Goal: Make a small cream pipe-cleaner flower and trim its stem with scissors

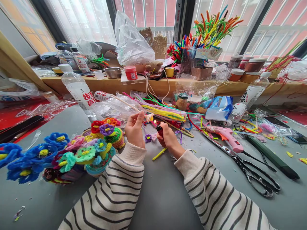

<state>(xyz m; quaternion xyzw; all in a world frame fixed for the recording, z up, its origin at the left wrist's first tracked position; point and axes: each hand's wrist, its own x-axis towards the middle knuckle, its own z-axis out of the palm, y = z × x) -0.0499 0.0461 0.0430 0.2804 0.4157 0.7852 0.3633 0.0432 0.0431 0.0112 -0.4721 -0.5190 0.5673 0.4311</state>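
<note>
My left hand (135, 130) is closed in a pinch on a thin wooden stick (124, 103), which slants up to the left. A small pale flower (149, 118) with some yellow sticks out on the right of these fingers. In my closed right hand (168, 138) is a dark lighter (159, 129). A small flame (155, 122) burns at its top, close beside the pale flower. Behind and between my hands, a little purple flower (148, 138) lies on the table. Fuzzy blue flowers (43, 152) and a cluster of colourful ones (86, 153) stand left of my left arm.
Large scissors (254, 179) and a pink glue gun (226, 137) lie at the right. Bundled pipe cleaners (163, 111) stretch behind my hands. Water bottles (78, 89) stand along the back, below a shelf (105, 85) crowded with jars and bags. A yellow-green piece (159, 154) lies near my right wrist.
</note>
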